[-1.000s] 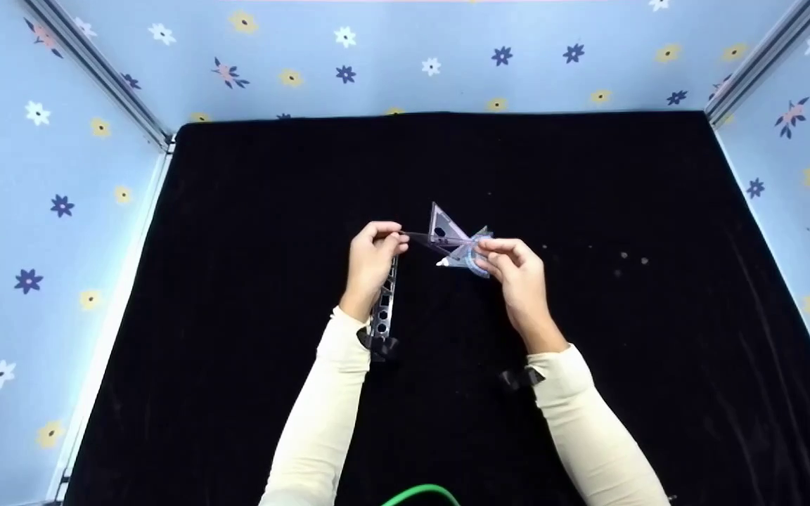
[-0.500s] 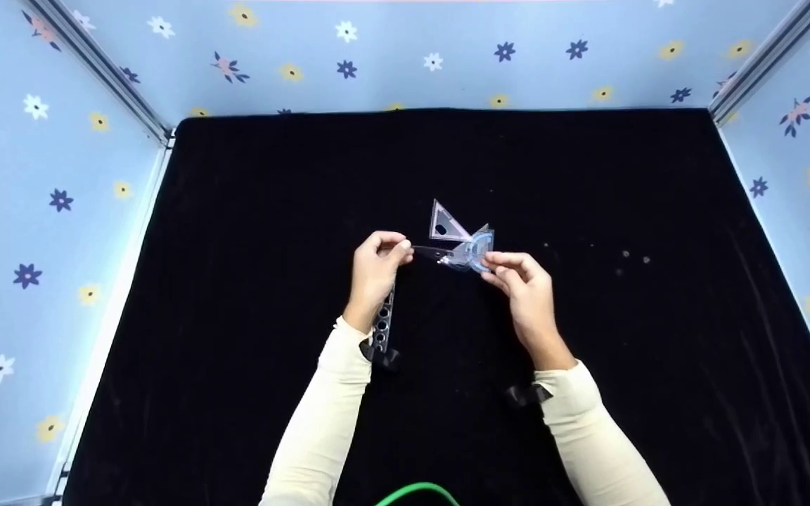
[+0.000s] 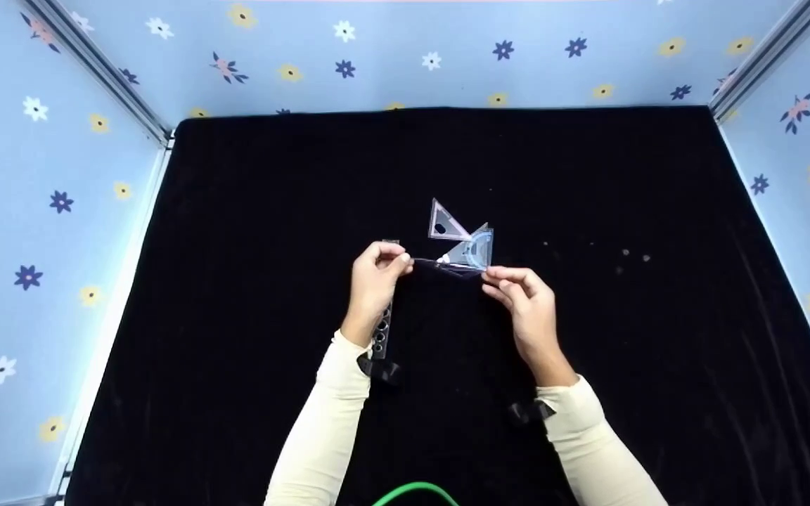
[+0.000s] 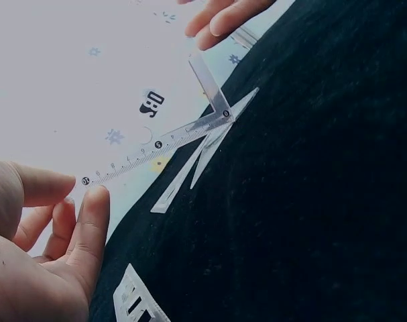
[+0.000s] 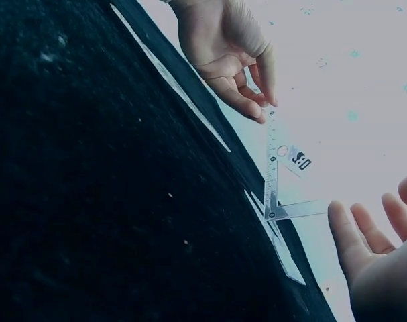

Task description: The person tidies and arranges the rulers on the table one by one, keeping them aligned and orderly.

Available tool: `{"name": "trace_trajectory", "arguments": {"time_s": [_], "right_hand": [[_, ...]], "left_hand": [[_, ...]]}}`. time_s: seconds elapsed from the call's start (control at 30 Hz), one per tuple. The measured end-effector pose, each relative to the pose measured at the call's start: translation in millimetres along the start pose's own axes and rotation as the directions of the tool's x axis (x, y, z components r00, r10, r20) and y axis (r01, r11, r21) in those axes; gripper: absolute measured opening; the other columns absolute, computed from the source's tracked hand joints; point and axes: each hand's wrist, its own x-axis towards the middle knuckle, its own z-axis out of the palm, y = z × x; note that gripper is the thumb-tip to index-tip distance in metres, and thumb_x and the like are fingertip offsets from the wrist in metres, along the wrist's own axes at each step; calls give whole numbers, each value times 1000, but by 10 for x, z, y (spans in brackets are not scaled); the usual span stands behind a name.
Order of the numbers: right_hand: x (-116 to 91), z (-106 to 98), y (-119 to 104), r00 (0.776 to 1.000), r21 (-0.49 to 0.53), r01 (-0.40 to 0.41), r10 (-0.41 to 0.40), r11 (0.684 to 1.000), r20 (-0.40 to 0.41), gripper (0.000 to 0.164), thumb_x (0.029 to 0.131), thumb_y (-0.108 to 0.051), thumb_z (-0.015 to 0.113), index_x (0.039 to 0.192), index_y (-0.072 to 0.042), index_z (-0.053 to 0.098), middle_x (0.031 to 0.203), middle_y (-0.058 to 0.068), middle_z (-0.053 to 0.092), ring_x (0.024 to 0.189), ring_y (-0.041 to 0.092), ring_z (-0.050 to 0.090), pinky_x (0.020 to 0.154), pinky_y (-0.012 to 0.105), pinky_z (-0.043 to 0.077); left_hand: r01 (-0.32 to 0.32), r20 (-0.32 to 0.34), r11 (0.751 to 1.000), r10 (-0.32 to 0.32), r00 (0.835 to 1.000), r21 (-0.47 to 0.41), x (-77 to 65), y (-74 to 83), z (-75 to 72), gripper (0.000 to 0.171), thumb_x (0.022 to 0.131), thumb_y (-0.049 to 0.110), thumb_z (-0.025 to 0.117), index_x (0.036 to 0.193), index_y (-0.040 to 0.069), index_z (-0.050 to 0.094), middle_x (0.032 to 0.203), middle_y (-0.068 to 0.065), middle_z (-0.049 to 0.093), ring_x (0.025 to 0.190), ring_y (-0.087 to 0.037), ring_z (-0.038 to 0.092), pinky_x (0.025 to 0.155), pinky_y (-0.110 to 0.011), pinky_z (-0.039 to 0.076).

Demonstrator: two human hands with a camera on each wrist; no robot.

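Observation:
My left hand [image 3: 373,281] pinches one end of a clear set square [image 4: 190,131] by its 10 mark, between thumb and finger. Its numbered edge runs to a right-angled corner, and a short arm leads from there toward my right hand [image 3: 531,309]. In the right wrist view a fingertip [image 5: 337,211] of that hand meets the end of the short arm, the thumb standing apart. Behind and below it lie a pink-edged set square [image 3: 447,223] and a blue protractor [image 3: 479,247], partly overlapping. A ruler [image 3: 381,337] with a row of holes lies under my left hand, partly hidden.
Black cloth [image 3: 271,211] covers the table. Blue flowered panels [image 3: 391,63] stand around the back and sides. A green curved edge [image 3: 415,486] shows at the front. Small pale specks [image 3: 625,252] dot the cloth on the right.
Both hands have drawn toward me, the right one more so, and its fingers have slid off the protractor to its near corner. The clear set square has come nearer with them.

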Motion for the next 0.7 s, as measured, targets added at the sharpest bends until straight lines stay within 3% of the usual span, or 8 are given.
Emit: {"name": "trace_trajectory", "arguments": {"time_s": [0.3,0.7], "right_hand": [[-80,-42,23,1000,-15,-20,20,1000,17,18,93,12,50,107,22,57,110,31,65,103,38,68,89,44,56],[-201,-119,32,999,4,-49,49,999,20,17,95,13,47,105,23,55,110,31,65,103,43,67,89,45,56]], "left_hand": [[14,11,1000,-15,1000,17,-145,-51,-59,13,83,-16,65,94,-15,59,86,-17,63,73,-17,67,71,-28,59],[-23,50,989,16,999,149,-362,-67,-138,14,83,-13,70,94,-15,62,82,-14,65,69,-16,65,68,-22,56]]}}
